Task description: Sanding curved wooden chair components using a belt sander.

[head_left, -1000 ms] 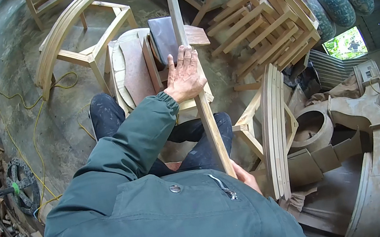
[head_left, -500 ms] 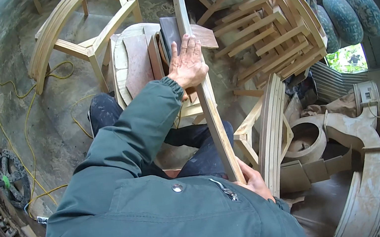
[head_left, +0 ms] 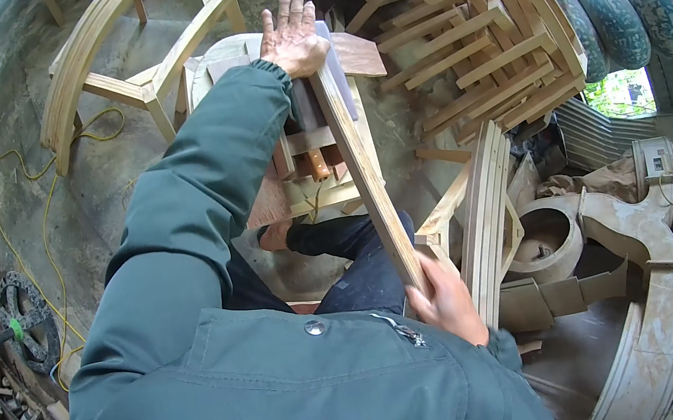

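Left hand point(head_left: 293, 42) flat, fingers extended on wooden strip point(head_left: 360, 153); right hand point(head_left: 450, 304) curled round near end; press evenly.

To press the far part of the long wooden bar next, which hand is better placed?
Probably the left hand: it rests on the bar there, while the right hand holds its near end.

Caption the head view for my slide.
Left hand resting on a long pale wooden bar, right hand holding its near end, a curved pale wooden frame at upper left.
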The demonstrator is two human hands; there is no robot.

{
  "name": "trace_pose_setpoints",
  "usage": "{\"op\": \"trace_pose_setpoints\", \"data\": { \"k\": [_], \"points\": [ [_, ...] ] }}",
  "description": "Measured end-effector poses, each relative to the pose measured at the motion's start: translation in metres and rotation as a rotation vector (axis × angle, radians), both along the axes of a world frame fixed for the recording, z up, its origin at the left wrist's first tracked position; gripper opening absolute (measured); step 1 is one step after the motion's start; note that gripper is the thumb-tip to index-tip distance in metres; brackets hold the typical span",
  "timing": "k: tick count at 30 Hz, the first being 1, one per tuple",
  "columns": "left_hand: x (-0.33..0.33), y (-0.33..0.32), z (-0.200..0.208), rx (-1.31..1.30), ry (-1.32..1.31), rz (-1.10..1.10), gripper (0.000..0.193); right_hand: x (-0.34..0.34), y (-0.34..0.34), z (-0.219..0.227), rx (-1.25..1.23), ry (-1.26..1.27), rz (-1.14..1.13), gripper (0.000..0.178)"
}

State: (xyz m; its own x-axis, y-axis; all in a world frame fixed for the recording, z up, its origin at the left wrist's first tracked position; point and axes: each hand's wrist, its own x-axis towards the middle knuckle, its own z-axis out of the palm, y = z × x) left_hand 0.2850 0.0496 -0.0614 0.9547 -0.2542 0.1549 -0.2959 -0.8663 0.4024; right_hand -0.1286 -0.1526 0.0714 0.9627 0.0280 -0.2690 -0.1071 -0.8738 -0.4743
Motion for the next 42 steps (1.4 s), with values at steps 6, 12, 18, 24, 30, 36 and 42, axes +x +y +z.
{"op": "trace_pose_setpoints", "data": {
  "k": [6,12,18,24,30,36,42],
  "points": [
    [-0.027,-0.023,-0.005,0.009,0.004,-0.043,0.08,-0.068,-0.005,-0.002,-0.274,-0.072,-0.13,0.055],
    [0.006,0.0,-0.011,-0.023,-0.076,-0.016,0.081,-0.033,0.011,-0.025,-0.194,-0.192,-0.091,0.062],
    [0.071,0.022,-0.007,-0.084,-0.138,-0.009,0.083,0.033,0.032,-0.036,-0.215,-0.32,0.059,0.061],
    [0.123,0.037,-0.001,-0.185,-0.109,-0.031,0.084,0.086,0.051,-0.058,-0.235,-0.405,0.068,0.061],
    [0.162,0.053,0.017,-0.294,-0.098,-0.008,0.091,0.144,0.06,-0.08,-0.198,-0.493,0.094,0.059],
    [0.183,0.066,0.013,-0.573,0.049,-0.086,0.099,0.202,0.07,-0.092,-0.178,-0.504,0.096,0.056],
    [0.197,0.051,0.013,-0.488,-0.036,0.098,0.103,0.253,0.085,-0.109,-0.139,-0.594,0.101,0.052]
  ]
}}
